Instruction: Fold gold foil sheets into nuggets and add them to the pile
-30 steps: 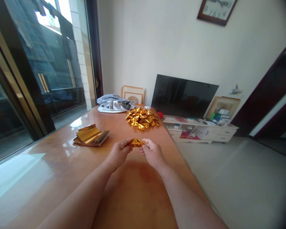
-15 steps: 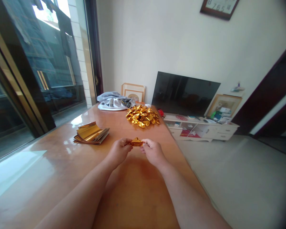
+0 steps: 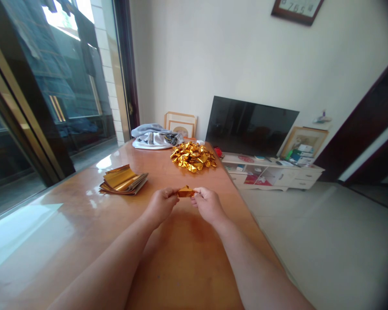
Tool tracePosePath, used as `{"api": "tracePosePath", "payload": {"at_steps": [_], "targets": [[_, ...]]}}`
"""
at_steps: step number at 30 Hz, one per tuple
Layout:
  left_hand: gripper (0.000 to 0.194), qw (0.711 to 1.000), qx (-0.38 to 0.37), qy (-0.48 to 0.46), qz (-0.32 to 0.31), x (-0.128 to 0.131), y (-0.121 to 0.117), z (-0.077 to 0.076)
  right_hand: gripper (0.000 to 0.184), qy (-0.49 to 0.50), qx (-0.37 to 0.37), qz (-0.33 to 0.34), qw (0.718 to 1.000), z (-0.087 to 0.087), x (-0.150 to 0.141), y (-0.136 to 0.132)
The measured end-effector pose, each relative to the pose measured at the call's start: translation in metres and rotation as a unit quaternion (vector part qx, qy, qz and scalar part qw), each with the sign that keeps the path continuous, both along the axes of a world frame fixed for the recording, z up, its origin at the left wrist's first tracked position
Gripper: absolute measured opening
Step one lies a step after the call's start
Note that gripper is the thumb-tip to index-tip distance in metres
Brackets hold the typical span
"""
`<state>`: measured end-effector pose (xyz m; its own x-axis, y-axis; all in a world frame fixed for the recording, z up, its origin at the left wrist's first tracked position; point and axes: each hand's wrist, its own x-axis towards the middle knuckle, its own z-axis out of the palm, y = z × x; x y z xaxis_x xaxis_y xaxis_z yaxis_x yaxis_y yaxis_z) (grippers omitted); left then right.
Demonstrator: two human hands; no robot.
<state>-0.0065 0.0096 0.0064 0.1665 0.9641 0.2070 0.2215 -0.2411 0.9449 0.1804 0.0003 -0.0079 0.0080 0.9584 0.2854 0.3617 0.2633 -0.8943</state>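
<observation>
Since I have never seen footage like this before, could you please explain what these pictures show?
No machine is involved here: these are a person's own two bare hands, filmed by a camera worn on their head, looking forward and down. All three pictures come from that one camera. The left hand and right hand pinch a small folded piece of gold foil between them. On the glossy wooden table lie a stack of gold foil sheets, a pile of folded gold foil pieces and a grey-and-white cloth bundle. Beyond the table, a television stands on a low white cabinet.
</observation>
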Motion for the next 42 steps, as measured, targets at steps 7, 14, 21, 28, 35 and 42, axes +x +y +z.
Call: {"api": "tracePosePath", "payload": {"at_steps": [7,14,21,28,35,42], "targets": [[0.048,0.996,0.014,0.083,-0.013,0.000,0.003,-0.004,0.029,-0.036,0.009,0.001,0.999,-0.002,-0.002,-0.002],[0.045,0.996,0.024,0.083,-0.001,-0.003,0.004,-0.002,0.021,-0.011,-0.017,-0.042,0.999,-0.003,0.000,0.002],[0.044,0.992,0.046,0.115,0.006,-0.004,0.001,0.002,0.018,-0.037,0.015,-0.047,0.998,-0.002,0.002,0.001],[0.044,0.988,0.059,0.140,0.012,-0.003,0.000,0.002,0.017,-0.021,0.009,-0.052,0.998,-0.001,0.003,0.001],[0.043,0.988,0.084,0.127,0.029,-0.004,0.004,-0.002,0.013,0.076,-0.068,-0.026,0.994,0.002,-0.003,0.003],[0.024,0.982,0.130,0.134,0.028,-0.007,0.004,0.003,0.015,0.126,-0.103,-0.009,0.987,0.016,-0.007,-0.006]]}}
